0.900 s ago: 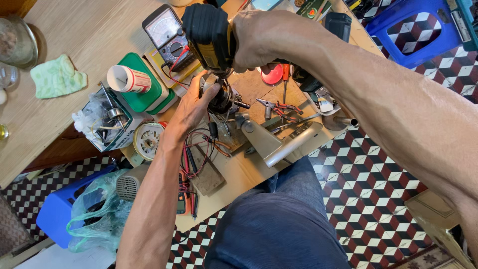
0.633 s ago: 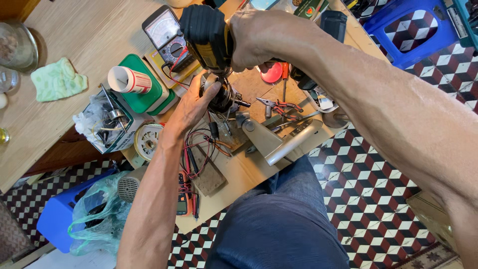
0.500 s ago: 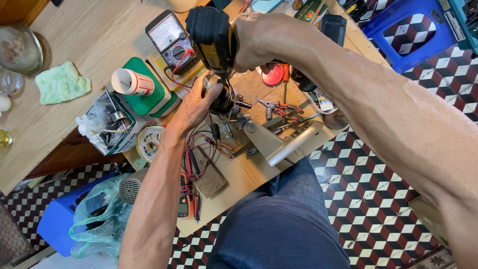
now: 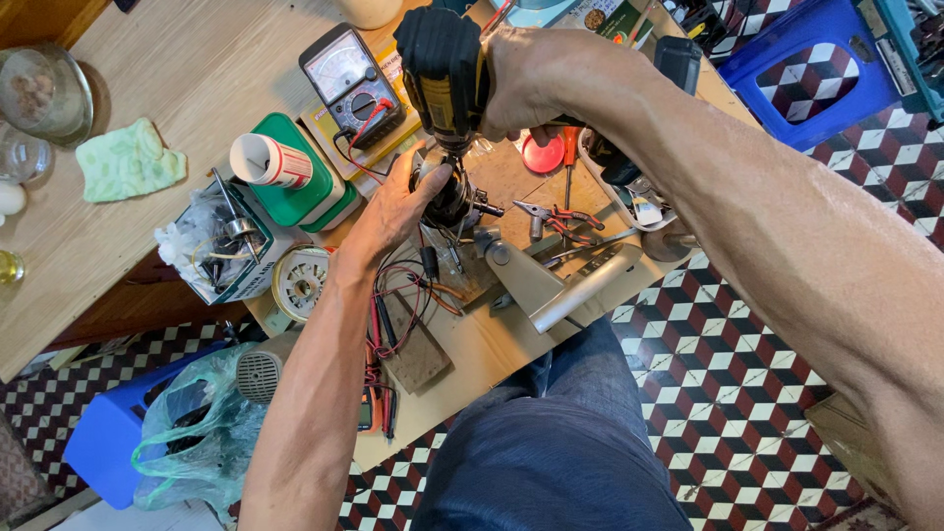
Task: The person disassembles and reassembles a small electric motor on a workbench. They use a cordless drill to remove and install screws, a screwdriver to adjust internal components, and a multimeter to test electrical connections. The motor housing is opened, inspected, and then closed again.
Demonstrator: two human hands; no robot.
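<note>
My right hand (image 4: 536, 84) grips a black and yellow cordless drill (image 4: 442, 64), held upright with its nose pointing down. Directly under the drill sits a small dark motor part (image 4: 457, 202) on the wooden workbench (image 4: 147, 59). My left hand (image 4: 398, 206) wraps around that motor part from the left and steadies it. Red and black wires (image 4: 403, 285) trail from the part toward me.
An analog multimeter (image 4: 349, 84), a green box with a paper cup (image 4: 285, 167), a box of parts (image 4: 221, 246), a round fan part (image 4: 300, 280), red-handled pliers (image 4: 556, 216) and a grey metal bracket (image 4: 565, 285) crowd the bench. Blue stools (image 4: 816, 69) stand on the checkered floor.
The view has shifted slightly; both hands stay in the same grip, the drill still over the motor part.
</note>
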